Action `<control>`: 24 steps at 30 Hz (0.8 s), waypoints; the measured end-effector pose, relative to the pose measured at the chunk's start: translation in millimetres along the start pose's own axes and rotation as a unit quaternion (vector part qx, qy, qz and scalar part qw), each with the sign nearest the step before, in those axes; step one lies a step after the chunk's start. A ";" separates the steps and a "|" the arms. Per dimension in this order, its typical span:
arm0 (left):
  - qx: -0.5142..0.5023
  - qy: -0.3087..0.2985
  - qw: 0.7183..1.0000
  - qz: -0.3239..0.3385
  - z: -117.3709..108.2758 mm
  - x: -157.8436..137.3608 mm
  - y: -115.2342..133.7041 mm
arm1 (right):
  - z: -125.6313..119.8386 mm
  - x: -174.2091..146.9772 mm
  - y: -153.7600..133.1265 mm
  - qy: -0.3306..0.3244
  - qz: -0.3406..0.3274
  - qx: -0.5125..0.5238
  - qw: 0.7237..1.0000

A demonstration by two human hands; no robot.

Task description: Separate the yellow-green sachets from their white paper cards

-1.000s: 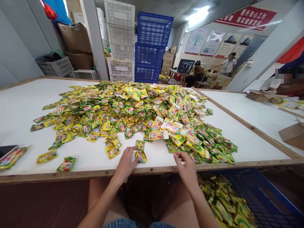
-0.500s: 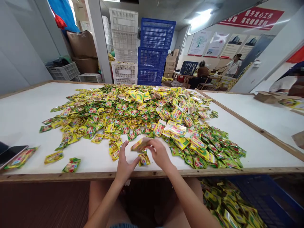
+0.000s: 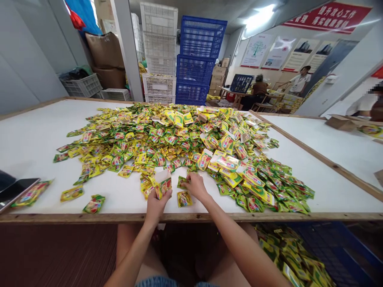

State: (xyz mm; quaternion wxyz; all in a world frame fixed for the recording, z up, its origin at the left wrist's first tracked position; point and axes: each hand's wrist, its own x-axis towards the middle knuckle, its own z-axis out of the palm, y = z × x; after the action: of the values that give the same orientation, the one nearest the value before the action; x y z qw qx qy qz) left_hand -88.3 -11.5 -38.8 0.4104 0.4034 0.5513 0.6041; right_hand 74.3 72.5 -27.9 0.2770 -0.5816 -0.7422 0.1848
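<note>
My left hand (image 3: 156, 206) holds a small yellow-and-green printed carton (image 3: 163, 185) upright, its white top flap raised. To its right, my right hand (image 3: 196, 186) pinches a small green sachet (image 3: 182, 182) just above the white tabletop. A yellow sachet (image 3: 184, 199) lies flat between the hands, near the table's front edge. Beyond both hands spreads a wide heap of yellow and green sachets (image 3: 161, 139). Several flattened or empty-looking cartons (image 3: 226, 162) rest on the heap's right side.
A dark flat device (image 3: 18, 191) lies at the left edge beside a larger packet (image 3: 31, 194). A wooden strip (image 3: 317, 155) divides the table on the right. Below the table, a blue crate (image 3: 344, 255) holds filled packs. Stacked crates (image 3: 196, 59) stand behind; people sit farther back.
The carton, formerly lying tilted between both hands, is now upright in my left hand. My right hand has let go of it and has a green sachet. The view has shifted slightly.
</note>
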 end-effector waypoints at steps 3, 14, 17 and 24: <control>0.004 0.002 1.000 -0.014 -1.5 1.1 -1.7 | -19.8 3.6 -6.7 -0.018 -0.025 0.123 0.992; -0.069 -0.108 0.991 -0.031 -0.8 -1.3 13.0 | -24.7 -5.9 -10.2 -0.192 -0.068 0.118 0.972; -0.064 -0.118 0.990 -0.050 -2.1 1.3 9.6 | -20.4 -15.4 -2.9 -0.177 -0.037 0.147 0.972; -0.064 -0.114 0.989 -0.061 -1.5 6.1 1.4 | 0.3 -44.5 -1.8 -0.067 0.074 0.167 0.981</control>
State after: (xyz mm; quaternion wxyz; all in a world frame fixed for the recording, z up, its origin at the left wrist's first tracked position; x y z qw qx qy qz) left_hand -91.9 -6.3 -37.3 0.5320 0.4079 0.4846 0.5619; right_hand 80.3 29.0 -35.8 0.3054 -0.5672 -0.6724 0.3646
